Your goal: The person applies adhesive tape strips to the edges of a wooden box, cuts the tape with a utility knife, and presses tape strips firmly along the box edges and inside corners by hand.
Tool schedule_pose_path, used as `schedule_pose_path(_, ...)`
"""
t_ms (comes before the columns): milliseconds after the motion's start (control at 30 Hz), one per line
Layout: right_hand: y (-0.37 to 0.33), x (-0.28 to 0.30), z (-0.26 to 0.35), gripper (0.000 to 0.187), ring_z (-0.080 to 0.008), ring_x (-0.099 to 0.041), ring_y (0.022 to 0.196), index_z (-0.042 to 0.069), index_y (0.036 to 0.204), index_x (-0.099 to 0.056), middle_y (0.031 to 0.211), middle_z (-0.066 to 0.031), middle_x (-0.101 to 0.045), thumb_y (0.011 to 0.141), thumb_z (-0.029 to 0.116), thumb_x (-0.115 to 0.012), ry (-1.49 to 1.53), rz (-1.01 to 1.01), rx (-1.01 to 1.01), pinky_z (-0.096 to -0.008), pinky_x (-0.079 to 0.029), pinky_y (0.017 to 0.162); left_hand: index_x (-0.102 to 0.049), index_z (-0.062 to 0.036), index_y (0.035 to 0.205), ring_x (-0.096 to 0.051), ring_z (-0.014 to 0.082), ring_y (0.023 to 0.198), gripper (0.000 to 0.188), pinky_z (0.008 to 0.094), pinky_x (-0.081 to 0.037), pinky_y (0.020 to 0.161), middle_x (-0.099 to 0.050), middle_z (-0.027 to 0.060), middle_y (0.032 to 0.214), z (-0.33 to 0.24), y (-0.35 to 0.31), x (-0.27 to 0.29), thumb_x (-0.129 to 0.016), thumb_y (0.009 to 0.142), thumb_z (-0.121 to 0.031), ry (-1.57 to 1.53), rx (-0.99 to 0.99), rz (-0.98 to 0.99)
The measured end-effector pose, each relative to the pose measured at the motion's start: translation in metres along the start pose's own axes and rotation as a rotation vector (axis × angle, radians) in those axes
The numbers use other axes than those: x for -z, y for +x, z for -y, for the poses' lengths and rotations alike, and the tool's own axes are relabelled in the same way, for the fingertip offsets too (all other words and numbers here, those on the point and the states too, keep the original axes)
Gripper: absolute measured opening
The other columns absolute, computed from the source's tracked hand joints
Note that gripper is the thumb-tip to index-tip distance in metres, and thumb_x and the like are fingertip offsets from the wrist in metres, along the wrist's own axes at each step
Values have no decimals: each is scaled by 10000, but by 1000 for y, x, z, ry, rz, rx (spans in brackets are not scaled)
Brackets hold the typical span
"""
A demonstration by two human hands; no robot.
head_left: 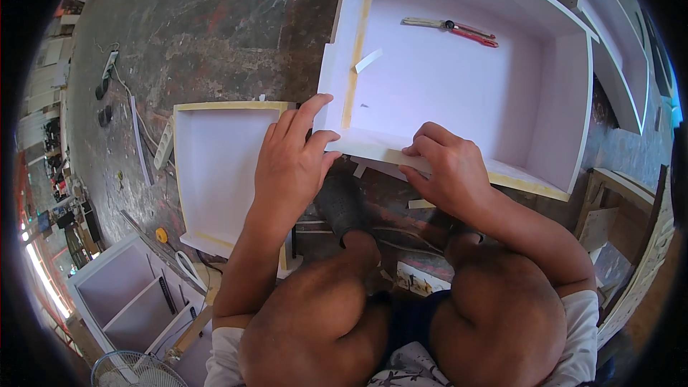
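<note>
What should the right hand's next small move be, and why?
Probably slide the right hand a little rightward, pressing the pale strip along the white box's near edge: it pinches the strip mid-edge, the left hand is at the near-left corner, and the yellowish edge farther right looks uncovered.

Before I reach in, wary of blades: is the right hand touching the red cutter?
Apart; the head view shows pale box floor between right hand and cutter.
</note>
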State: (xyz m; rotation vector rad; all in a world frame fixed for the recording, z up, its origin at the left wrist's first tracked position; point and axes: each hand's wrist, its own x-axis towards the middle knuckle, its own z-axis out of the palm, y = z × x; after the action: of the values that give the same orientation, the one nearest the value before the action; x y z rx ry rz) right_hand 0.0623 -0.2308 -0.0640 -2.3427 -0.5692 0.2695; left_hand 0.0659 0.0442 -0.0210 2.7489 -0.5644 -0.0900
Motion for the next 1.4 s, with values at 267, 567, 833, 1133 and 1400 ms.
schedule_pose_path(267,2,2,2,212,-343,-718,785,55,940,-736,1024,-83,-695,832,171,-877,-3,23,-14,-453,-590,685,-726,-48,1218,-518,304,1467,447,528,-366,1164,-582,80,1542,-25,-17,-13,-878,814,-167,256,23,7)
schedule_pose_path(567,-15,23,-3,310,-345,-721,795,116,1149,-820,1011,-104,-712,847,164,-872,6,75,-27,-453,-597,720,-458,106,1553,-366,458,1581,850,642,-237,1296,-429,292,1652,-38,-41,-56,-822,882,-268,154,-79,98)
schedule_pose_path(833,-62,91,-19,331,-358,-721,829,93,1161,-830,956,-122,-729,848,189,-876,-23,114,-107,-456,-590,755,-389,156,1578,-299,519,1602,912,641,-243,1299,-348,347,1690,-61,-28,-69,-795,863,-239,-85,-239,151)
schedule_pose_path(1133,-149,123,-77,362,-257,-672,724,150,1132,-860,946,-58,-703,780,184,-938,-152,-50,-180,-396,-570,670,-413,151,1573,-327,501,1599,902,633,-251,1300,-372,331,1687,-92,-5,-79,-773,835,-222,-92,-383,197)
schedule_pose_path(1400,-185,111,-117,277,-222,-709,761,197,1062,-859,999,3,-690,797,248,-923,-254,-244,-214,-389,-598,672,-409,163,1567,-335,543,1581,906,650,-262,1290,-378,362,1670,-104,-1,-88,-779,816,-184,-84,-409,200)
